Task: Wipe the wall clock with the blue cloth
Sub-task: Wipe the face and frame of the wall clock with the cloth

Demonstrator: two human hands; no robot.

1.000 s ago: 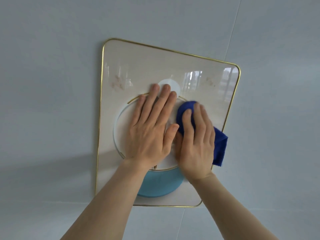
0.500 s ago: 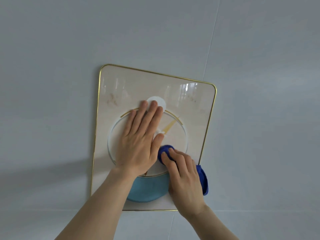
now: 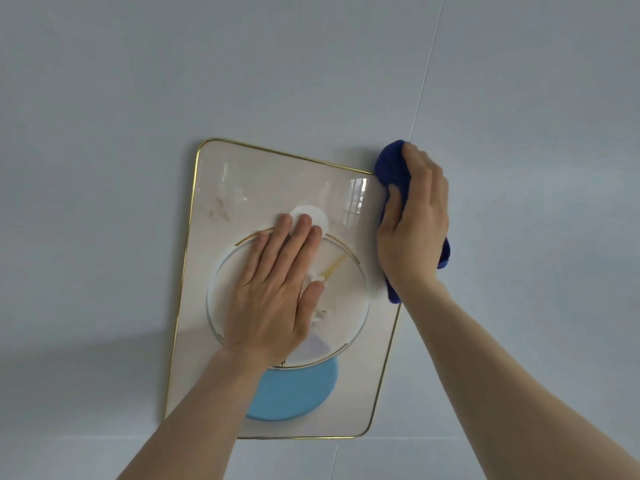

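Observation:
The wall clock point(image 3: 249, 174) is a glossy cream rectangle with a thin gold rim, a round dial, gold hands and a light blue disc at its lower part. It hangs on the pale wall. My left hand point(image 3: 273, 289) lies flat on the dial, fingers together and pointing up, covering its left half. My right hand point(image 3: 414, 220) presses the dark blue cloth point(image 3: 391, 164) against the clock's upper right corner and right edge. The cloth sticks out above my fingers and below my wrist; most of it is hidden under the hand.
The pale grey-blue tiled wall point(image 3: 138, 81) fills the view around the clock. A thin tile joint point(image 3: 429, 67) runs down to the clock's upper right corner. A soft shadow point(image 3: 86, 368) lies on the wall left of the clock.
My right hand has carried the blue cloth from the dial's lower right up to the clock's upper right corner and edge. My left hand has stayed flat on the dial.

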